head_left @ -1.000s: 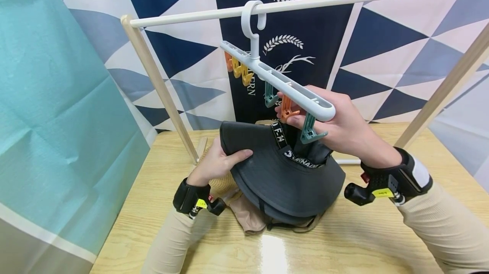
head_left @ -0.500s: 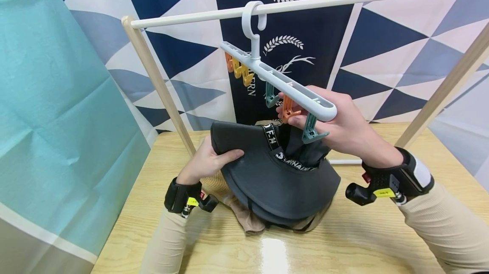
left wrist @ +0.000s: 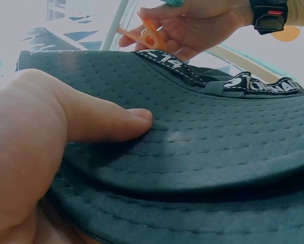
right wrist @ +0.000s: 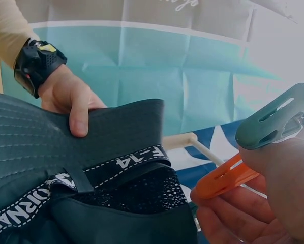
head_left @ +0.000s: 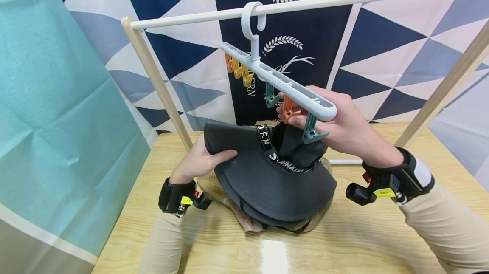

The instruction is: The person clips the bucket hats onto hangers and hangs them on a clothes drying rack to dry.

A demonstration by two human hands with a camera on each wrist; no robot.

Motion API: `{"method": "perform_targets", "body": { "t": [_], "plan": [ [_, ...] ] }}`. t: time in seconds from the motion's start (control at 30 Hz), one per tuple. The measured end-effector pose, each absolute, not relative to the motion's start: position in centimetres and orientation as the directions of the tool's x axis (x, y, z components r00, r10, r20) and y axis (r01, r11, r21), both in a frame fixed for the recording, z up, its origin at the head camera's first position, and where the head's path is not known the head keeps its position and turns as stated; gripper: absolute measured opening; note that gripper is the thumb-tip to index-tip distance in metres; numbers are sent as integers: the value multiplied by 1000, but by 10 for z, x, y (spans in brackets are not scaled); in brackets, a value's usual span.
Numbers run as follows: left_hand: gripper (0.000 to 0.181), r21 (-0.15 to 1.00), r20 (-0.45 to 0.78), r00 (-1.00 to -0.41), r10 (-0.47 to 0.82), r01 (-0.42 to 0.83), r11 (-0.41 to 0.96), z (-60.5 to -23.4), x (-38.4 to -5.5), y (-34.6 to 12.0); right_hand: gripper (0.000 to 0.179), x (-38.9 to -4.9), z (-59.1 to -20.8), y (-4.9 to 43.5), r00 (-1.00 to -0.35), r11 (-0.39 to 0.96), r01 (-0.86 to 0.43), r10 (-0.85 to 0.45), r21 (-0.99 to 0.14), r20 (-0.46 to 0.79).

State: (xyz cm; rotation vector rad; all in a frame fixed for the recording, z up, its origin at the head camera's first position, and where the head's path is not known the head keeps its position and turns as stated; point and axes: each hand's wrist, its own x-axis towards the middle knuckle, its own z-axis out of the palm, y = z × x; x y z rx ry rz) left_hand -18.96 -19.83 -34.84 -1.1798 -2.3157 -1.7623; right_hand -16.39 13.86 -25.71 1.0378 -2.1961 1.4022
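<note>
A dark grey wide-brimmed hat (head_left: 275, 189) is held tilted, its lettered inner band (right wrist: 126, 165) facing up. My left hand (head_left: 195, 159) grips the brim's left side, thumb on top and the other fingers hidden beneath. My right hand (head_left: 340, 125) pinches an orange clip (head_left: 288, 110) under a pale blue clip hanger (head_left: 292, 89). A teal clip (head_left: 313, 131) hangs in front of that hand, near its thumb. In the right wrist view, the orange clip lies between thumb and fingers, apart from the hat's edge.
The hanger hooks over a white rail (head_left: 344, 2) on a wooden frame (head_left: 153, 74). Orange and yellow clips (head_left: 237, 69) hang from its far end. Beneath the dark hat lie a straw item (head_left: 210, 185) and beige cloth (head_left: 250, 223) on the wooden table (head_left: 130, 223).
My left hand has moved left with the dark hat, farther from the orange clip. The right hand keeps its pinch on the clip and has barely moved.
</note>
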Motion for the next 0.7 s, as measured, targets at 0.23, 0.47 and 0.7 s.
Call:
{"method": "perform_targets", "body": {
  "t": [0.23,0.47,0.7],
  "plan": [
    [37,837,396,-741,543,535,119,-350,-194,-206,45,-164,-257,139,-669,250,-738,-397,-627,629],
    [40,841,389,-759,522,524,135,-353,-198,-213,47,-164,-258,140,-667,242,-738,-400,-630,628],
    [36,849,365,-777,513,504,160,-355,-201,-218,47,-164,-258,141,-682,240,-724,-394,-647,617]
  ]
}}
